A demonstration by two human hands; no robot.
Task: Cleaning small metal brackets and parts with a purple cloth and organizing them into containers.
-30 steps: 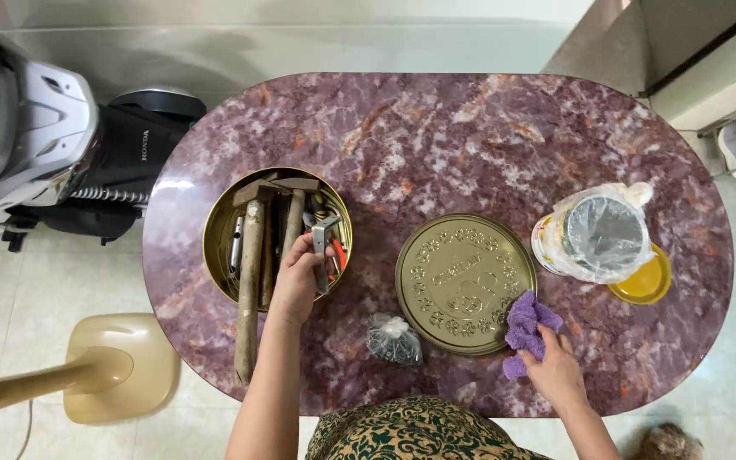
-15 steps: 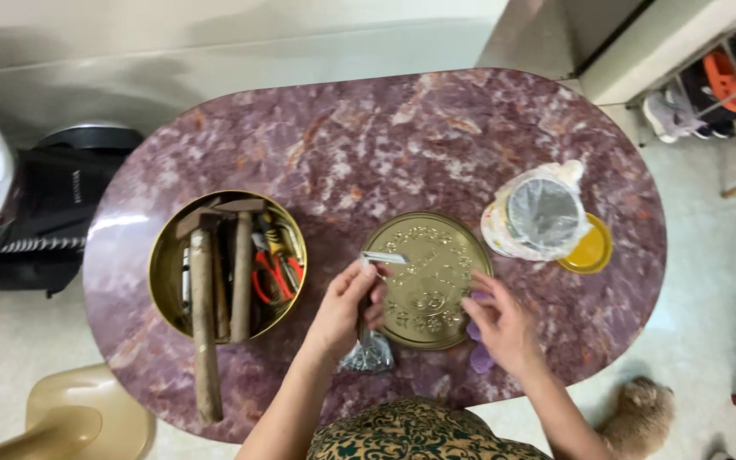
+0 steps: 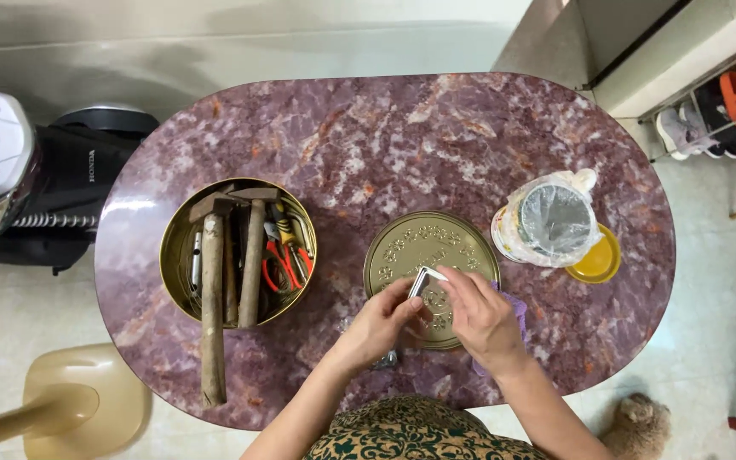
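Over the near edge of the oval purple marble table point(image 3: 402, 136), at about six o'clock, both hands meet above the round embossed gold tin lid point(image 3: 411, 247). At the lid's six o'clock, the left hand point(image 3: 378, 324) has its fingers curled and pressed together around a small silver metal tool point(image 3: 425, 279), gripping it from below and from the nine o'clock side. The right hand point(image 3: 479, 319) comes in from three o'clock, its fingers bent and closed over the same tool from above, fingertips touching the bright metal end. Only that end shows between the two hands; the rest is hidden by the fingers. Under the right palm, at the lid's four o'clock edge, a fluffy purple cloth point(image 3: 517, 308) peeks out, lying on the table. A small clear plastic bag of dark metal bits point(image 3: 388, 359) lies just below the left wrist, mostly covered.

At nine o'clock from the hands stands an open round gold tin point(image 3: 182, 223) filled with tools: two wooden-handled hammers point(image 3: 213, 315), one of whose handles sticks out past the rim toward seven o'clock, and red-handled pliers point(image 3: 281, 266). At two o'clock from the hands sits a white plastic jar wrapped in clear film point(image 3: 549, 226), touching a round yellow lid point(image 3: 600, 260) at its four o'clock side. Off the table, a beige plastic stool point(image 3: 87, 400) stands at eight o'clock and a small tan dog point(image 3: 636, 422) lies at five o'clock.
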